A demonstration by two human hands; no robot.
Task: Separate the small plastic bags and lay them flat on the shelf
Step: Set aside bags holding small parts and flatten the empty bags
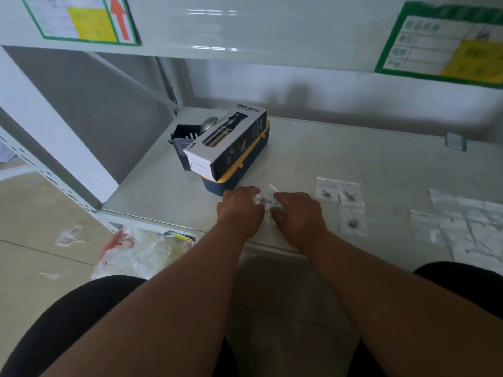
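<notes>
Right now both hands, left hand (241, 206) and right hand (298, 213), pinch a clump of small bags (265, 200) over the shelf (353, 159) | laid bags (341, 198) just right | spray bottle box (226, 142) on a blue-yellow case (245, 170) close behind.

Bare forearms, no sleeves in view; left hand (239, 210) and right hand (298, 216) ungloved; black legwear, possibly shorts
</notes>
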